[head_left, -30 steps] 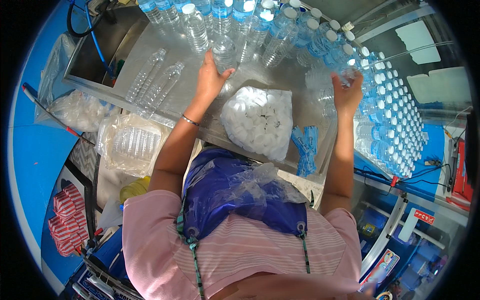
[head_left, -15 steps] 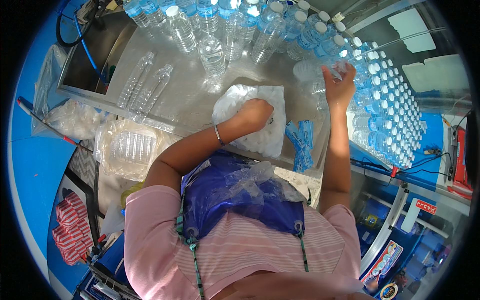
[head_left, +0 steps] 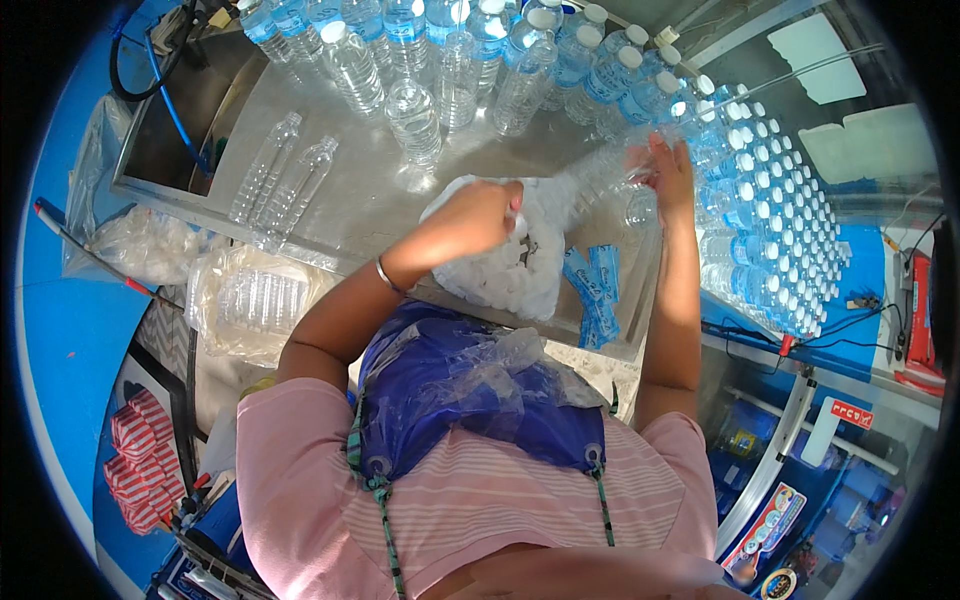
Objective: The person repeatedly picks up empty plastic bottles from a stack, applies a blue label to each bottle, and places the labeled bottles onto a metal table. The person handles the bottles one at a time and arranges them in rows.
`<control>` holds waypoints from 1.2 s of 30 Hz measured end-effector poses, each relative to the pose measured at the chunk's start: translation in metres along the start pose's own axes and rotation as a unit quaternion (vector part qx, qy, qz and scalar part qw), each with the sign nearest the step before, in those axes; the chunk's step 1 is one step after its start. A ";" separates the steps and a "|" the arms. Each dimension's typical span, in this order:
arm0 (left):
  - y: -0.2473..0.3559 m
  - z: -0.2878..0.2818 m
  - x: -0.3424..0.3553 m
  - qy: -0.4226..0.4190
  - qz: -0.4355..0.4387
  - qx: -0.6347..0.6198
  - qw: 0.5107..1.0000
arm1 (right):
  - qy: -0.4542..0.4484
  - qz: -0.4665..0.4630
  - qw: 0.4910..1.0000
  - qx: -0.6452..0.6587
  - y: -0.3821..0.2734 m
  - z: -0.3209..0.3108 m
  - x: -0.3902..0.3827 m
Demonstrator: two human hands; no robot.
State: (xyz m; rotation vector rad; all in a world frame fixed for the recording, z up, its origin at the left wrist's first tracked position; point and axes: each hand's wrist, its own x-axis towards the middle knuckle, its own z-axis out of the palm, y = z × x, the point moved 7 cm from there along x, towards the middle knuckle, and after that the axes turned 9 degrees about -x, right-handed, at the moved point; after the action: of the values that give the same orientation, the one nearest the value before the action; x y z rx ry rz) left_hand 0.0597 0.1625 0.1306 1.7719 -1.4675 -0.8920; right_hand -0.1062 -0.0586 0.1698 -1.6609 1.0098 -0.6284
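My left hand (head_left: 482, 218) is closed over a white plastic bag (head_left: 490, 285) full of white bottle caps, with a white cap (head_left: 520, 228) pinched at its fingertips. My right hand (head_left: 670, 178), somewhat smeared by motion, grips a clear plastic bottle (head_left: 598, 182) that lies tilted toward the bag. Just beyond the bag stands an uncapped clear bottle (head_left: 414, 125) without a label. Blue printed label strips (head_left: 597, 295) rest on the metal counter between the bag and my right forearm.
Capped, blue-labelled bottles (head_left: 760, 210) stand in dense rows at right and along the back. Two unlabelled bottles (head_left: 290, 190) lie at left on the metal counter (head_left: 350, 215), beside a sink (head_left: 180, 110). A bag of clear bottles (head_left: 262, 300) sits below the counter's left edge.
My left hand has lifted from the caps and moved slightly left, now with a cap showing at its fingers. My right hand has shifted a little downward, and its bottle has swung toward the bag.
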 end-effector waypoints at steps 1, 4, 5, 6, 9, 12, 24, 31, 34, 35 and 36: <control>0.000 -0.008 0.010 0.029 0.011 -0.001 1.000 | -0.051 0.073 0.991 0.096 0.015 0.006 0.000; -0.003 -0.011 0.065 0.089 0.054 -0.007 0.995 | -0.181 0.241 0.902 0.311 0.050 0.034 -0.020; -0.002 0.000 0.089 0.092 0.075 -0.013 0.993 | -0.223 0.238 0.868 0.374 0.052 0.042 -0.026; -0.011 0.022 0.115 0.066 0.005 -0.156 0.986 | -0.236 0.254 0.839 0.419 0.057 0.049 -0.031; -0.022 0.089 0.179 -0.075 -0.144 -0.400 0.902 | -0.263 0.277 0.757 0.530 0.062 0.049 -0.046; -0.022 0.116 0.210 -0.042 -0.200 -0.459 0.864 | -0.269 0.284 0.718 0.576 0.058 0.034 -0.059; 0.023 0.081 0.181 -0.070 0.134 0.244 0.958 | 0.072 -0.061 0.938 -0.333 -0.043 -0.023 -0.066; 0.086 -0.041 0.017 0.294 0.328 0.134 0.888 | 0.191 -0.159 0.912 -0.327 -0.035 0.010 -0.030; 0.069 -0.107 -0.031 0.404 0.254 0.133 0.869 | 0.193 -0.131 0.909 -0.344 -0.028 0.012 -0.027; 0.064 -0.125 -0.040 0.447 0.238 0.167 0.846 | 0.199 -0.131 0.908 -0.345 -0.030 0.013 -0.027; 0.058 -0.136 -0.042 0.449 0.228 0.188 0.843 | 0.201 -0.138 0.906 -0.346 -0.033 0.015 -0.027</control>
State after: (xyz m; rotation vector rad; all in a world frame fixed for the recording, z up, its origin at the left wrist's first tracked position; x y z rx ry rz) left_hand 0.1368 0.2041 0.2571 1.6072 -1.3240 0.4817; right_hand -0.0972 -0.0250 0.1985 -2.3902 1.4135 -0.8906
